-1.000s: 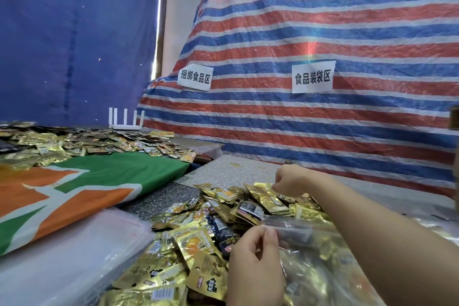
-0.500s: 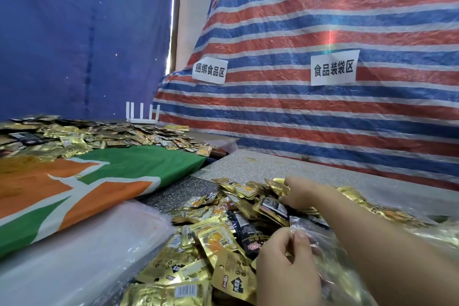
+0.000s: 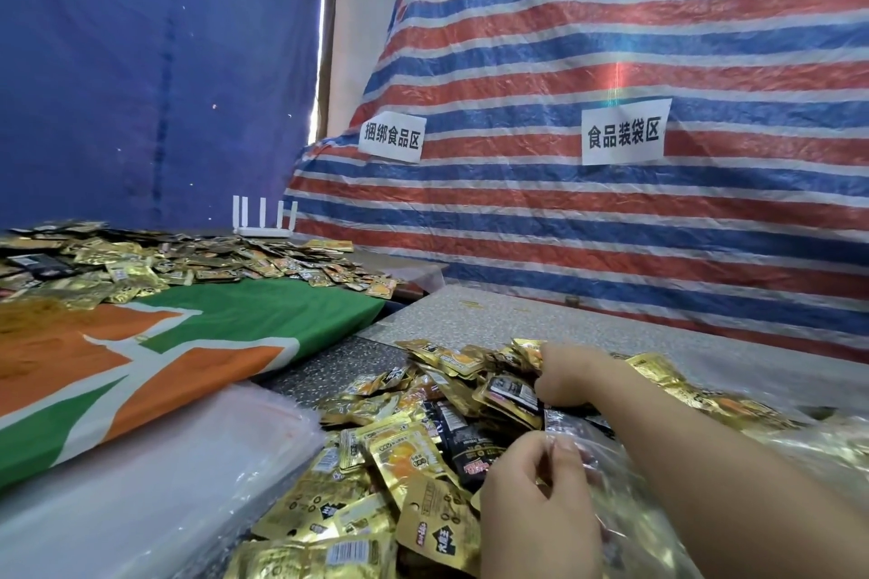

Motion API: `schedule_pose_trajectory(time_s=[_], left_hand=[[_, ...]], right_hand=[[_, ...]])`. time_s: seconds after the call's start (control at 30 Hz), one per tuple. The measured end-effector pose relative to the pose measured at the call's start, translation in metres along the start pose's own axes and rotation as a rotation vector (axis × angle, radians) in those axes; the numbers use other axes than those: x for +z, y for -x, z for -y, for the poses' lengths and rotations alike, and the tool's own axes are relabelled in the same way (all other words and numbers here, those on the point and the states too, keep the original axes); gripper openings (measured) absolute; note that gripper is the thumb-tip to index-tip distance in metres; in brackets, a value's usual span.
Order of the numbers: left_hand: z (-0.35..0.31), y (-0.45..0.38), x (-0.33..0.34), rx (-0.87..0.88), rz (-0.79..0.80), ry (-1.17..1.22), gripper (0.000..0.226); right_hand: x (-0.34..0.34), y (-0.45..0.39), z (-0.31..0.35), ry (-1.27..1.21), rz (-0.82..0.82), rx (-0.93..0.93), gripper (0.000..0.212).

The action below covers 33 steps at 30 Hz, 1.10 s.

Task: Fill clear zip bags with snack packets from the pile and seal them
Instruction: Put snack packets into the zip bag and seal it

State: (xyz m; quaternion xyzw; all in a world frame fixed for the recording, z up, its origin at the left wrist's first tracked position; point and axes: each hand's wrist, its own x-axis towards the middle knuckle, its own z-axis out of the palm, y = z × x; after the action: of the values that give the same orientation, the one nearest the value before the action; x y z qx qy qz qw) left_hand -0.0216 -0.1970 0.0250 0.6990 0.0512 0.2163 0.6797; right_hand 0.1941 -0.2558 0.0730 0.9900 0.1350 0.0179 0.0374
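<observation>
A pile of gold and black snack packets [image 3: 423,451] covers the speckled table in front of me. My left hand [image 3: 536,508] pinches the rim of a clear zip bag [image 3: 630,527] that lies over the pile at the lower right, with gold packets showing through it. My right hand [image 3: 571,374] reaches across to the far side of the pile, its fingers curled round gold packets [image 3: 526,350] there. My right forearm hides part of the bag.
A stack of clear plastic bags [image 3: 155,475] lies at the lower left. An orange, green and white cloth [image 3: 188,343] covers the left table, with more packets [image 3: 155,261] and a white router [image 3: 263,219] behind. A striped tarp [image 3: 611,226] with two paper signs backs the table.
My right hand has dropped from above the far packets down onto them and closed round some. The view shifted left. My left hand has kept its pinch on the bag rim.
</observation>
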Motion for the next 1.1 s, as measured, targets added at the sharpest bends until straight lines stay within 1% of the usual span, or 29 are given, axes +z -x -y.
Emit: schedule_pose_trajectory(time_s=[0.1, 0.17, 0.23, 0.27, 0.3, 0.33, 0.43, 0.53, 0.6, 0.63, 0.7, 0.77, 0.83, 0.93, 1.03, 1.1], left_hand=[[-0.001, 0.001, 0.002, -0.002, 0.003, -0.003, 0.034], [0.002, 0.001, 0.002, -0.016, 0.013, -0.027, 0.034], [0.002, 0.002, 0.003, -0.039, 0.039, -0.025, 0.035], [0.002, 0.002, 0.003, -0.049, 0.053, -0.013, 0.036], [0.001, 0.002, 0.003, -0.06, 0.062, -0.007, 0.039], [-0.001, 0.002, 0.002, -0.071, 0.064, -0.017, 0.042], [-0.004, 0.004, 0.0, -0.081, 0.088, -0.059, 0.044], [-0.006, 0.007, -0.002, -0.082, 0.12, -0.005, 0.04], [-0.007, 0.007, -0.004, -0.064, 0.131, 0.033, 0.037], [-0.007, 0.008, -0.004, -0.051, 0.138, 0.049, 0.035], [-0.008, 0.008, -0.006, -0.026, 0.156, 0.06, 0.034], [-0.008, 0.009, -0.007, -0.003, 0.18, 0.064, 0.036], [-0.008, 0.009, -0.007, 0.01, 0.187, 0.072, 0.035], [-0.009, 0.011, -0.006, 0.021, 0.192, 0.084, 0.031], [-0.01, 0.012, -0.005, 0.04, 0.241, 0.11, 0.022], [-0.012, 0.014, -0.005, 0.058, 0.272, 0.139, 0.018]], right_hand=[[0.003, 0.0, -0.003, 0.065, -0.026, -0.023, 0.052], [0.005, 0.001, -0.006, 0.115, -0.05, -0.052, 0.046], [0.004, 0.0, -0.007, 0.134, -0.047, -0.071, 0.036], [0.003, -0.001, -0.008, 0.124, -0.051, -0.071, 0.027], [0.001, -0.001, -0.009, 0.103, -0.072, -0.061, 0.017], [-0.001, 0.0, -0.01, 0.055, -0.11, -0.042, 0.012], [-0.005, 0.006, -0.021, -0.261, -0.245, 0.066, 0.02], [-0.015, 0.018, -0.038, -0.588, -0.375, 0.15, 0.035], [-0.027, 0.031, -0.051, -0.888, -0.437, 0.206, 0.036], [-0.035, 0.04, -0.058, -1.068, -0.439, 0.232, 0.035], [-0.053, 0.062, -0.072, -1.435, -0.354, 0.25, 0.037], [-0.068, 0.088, -0.082, -1.705, -0.256, 0.19, 0.038], [-0.077, 0.117, -0.088, -1.825, -0.224, 0.112, 0.034], [-0.078, 0.158, -0.097, -1.919, -0.218, 0.015, 0.022], [-0.074, 0.189, -0.104, -2.047, -0.228, -0.117, 0.025], [-0.07, 0.202, -0.107, -2.126, -0.241, -0.224, 0.033]])
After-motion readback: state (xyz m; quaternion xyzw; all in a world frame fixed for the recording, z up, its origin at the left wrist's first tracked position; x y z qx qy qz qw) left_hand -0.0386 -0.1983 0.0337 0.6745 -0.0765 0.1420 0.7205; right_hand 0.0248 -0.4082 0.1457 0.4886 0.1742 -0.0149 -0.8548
